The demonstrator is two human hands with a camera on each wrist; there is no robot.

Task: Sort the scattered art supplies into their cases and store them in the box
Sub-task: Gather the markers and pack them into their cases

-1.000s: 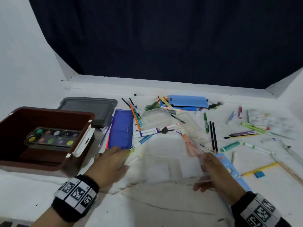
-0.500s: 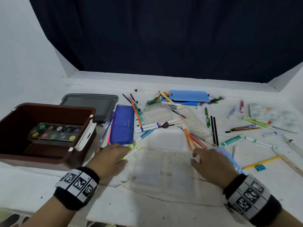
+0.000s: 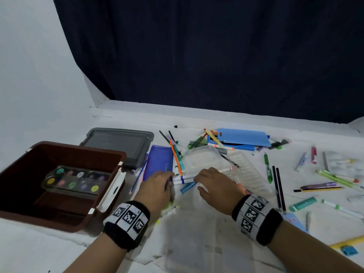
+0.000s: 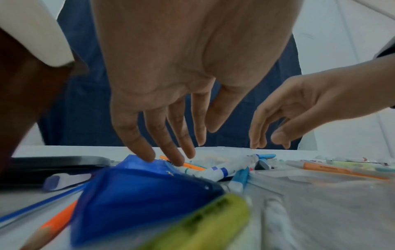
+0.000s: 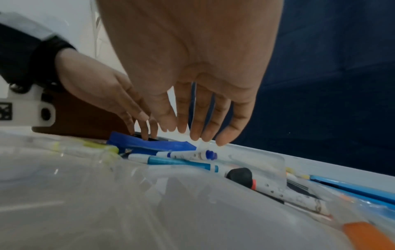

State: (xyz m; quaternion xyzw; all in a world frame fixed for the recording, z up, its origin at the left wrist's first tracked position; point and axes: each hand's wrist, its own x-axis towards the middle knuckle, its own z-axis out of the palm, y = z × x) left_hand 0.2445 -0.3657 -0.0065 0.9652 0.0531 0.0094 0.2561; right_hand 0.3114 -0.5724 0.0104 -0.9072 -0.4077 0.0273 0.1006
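Note:
My left hand [image 3: 167, 182] and right hand [image 3: 204, 180] both reach into the marker pile, fingers straight and holding nothing. Between them lie two white markers with blue bands [image 3: 183, 179] and a blue marker [image 3: 188, 187]. In the left wrist view the left hand [image 4: 171, 152] has its fingertips on the blue pouch [image 4: 138, 194] and an orange pencil [image 4: 188, 165]. The right hand [image 5: 200, 133] has its fingertips at the rim of a clear tray [image 5: 267, 160], just above a white marker [image 5: 188, 154]. A flat clear pouch [image 3: 197, 223] lies under my wrists.
A brown box [image 3: 25, 211] holding a paint palette [image 3: 76, 180] stands at the left, with its grey lid [image 3: 118, 144] behind. A light blue case [image 3: 244, 136] lies at the back. Pens and pencils are scattered to the right, near a ridged clear insert [image 3: 250, 174].
The right hand let the clear pouch down flat on the table. Both hands then moved forward from the pouch to the markers beside the blue pouch.

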